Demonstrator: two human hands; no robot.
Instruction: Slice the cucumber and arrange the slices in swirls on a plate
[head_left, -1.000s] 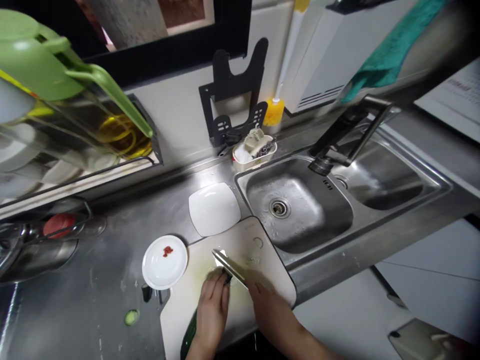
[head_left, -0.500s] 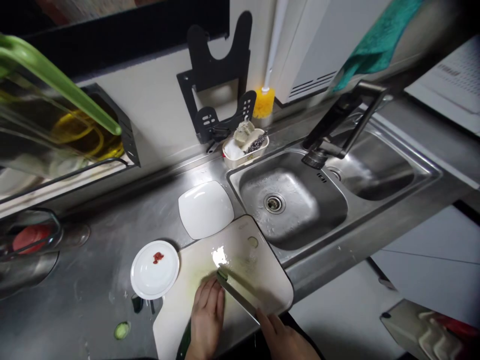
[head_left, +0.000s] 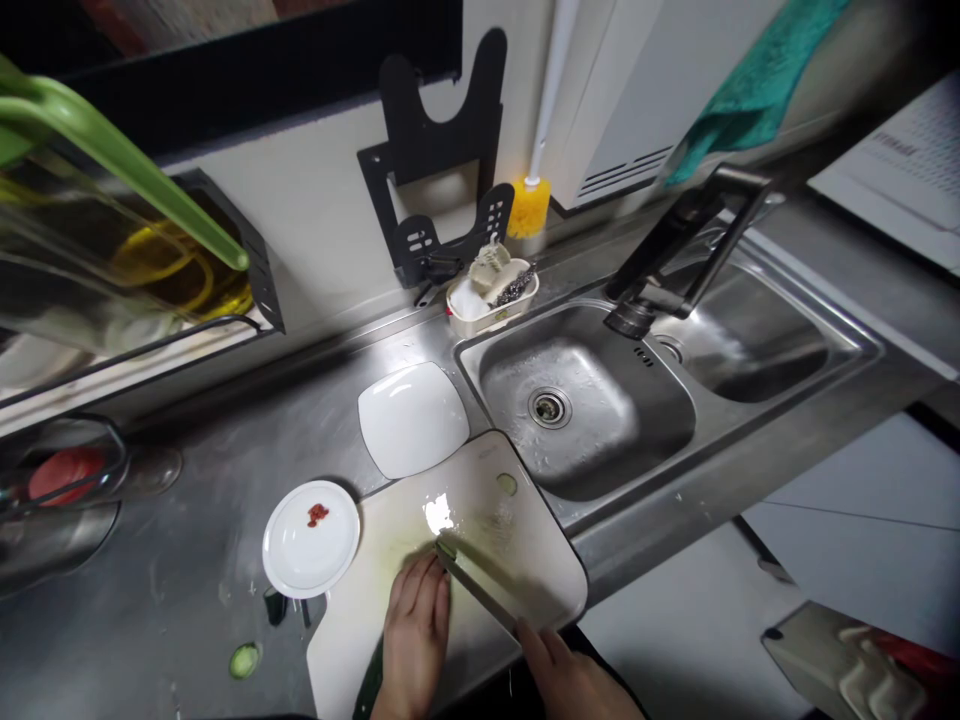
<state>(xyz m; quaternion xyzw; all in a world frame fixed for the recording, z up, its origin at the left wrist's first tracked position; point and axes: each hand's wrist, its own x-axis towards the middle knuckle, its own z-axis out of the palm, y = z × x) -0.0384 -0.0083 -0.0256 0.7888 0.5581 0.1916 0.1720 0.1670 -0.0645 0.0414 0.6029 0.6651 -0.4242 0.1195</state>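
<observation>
My right hand [head_left: 574, 680] is closed round the handle of a kitchen knife [head_left: 484, 597], its blade slanting up and left over the white cutting board [head_left: 547, 570]. With fingers bent together, my left hand [head_left: 416, 630] presses down on a cucumber [head_left: 369, 685]. The hand covers most of the cucumber; dark green skin shows beside the wrist and a small piece by the fingertips. There the blade's tip end touches or lies right against it; I cannot tell how deep. A thin pale cucumber slice [head_left: 507, 484] lies near the board's far right corner.
A round white plate [head_left: 300, 565] with red bits and a square white plate [head_left: 412, 420] stand beyond the board. Cucumber ends [head_left: 244, 660] lie on the steel counter at left. The sink [head_left: 660, 455] adjoins on the right, its faucet [head_left: 630, 318] above. A sponge holder [head_left: 487, 322] stands behind.
Hardly anything differs. The whole view has shifted very slightly; both hands, the knife and the cucumber keep nearly the same places.
</observation>
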